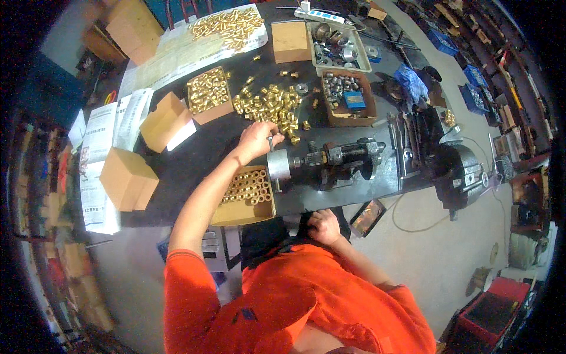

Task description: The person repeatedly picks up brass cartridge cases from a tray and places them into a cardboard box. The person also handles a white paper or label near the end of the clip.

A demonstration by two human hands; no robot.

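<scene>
My left hand [257, 140] reaches over the bench, its fingers closed on a short metal handle [271, 143] beside a silver cylinder [279, 164]. That cylinder forms the left end of a dark metal bench fixture [348, 159] with a shaft and arms. Just beyond my fingers lies a loose heap of brass fittings [274, 105]. Below my left wrist, a cardboard box [244, 218] holds brass nuts [247, 187] in rows. My right hand [324, 227] rests on my lap below the bench edge, fingers curled; whatever they may hold is hidden.
Brass pieces [230, 28] lie on newspaper at the back, and a box of brass nuts [208, 91] stands left. Cardboard boxes [128, 179] line the left side. Wrenches [407, 141] and a black machine [457, 177] sit right; a parts box [348, 121] stands behind the fixture.
</scene>
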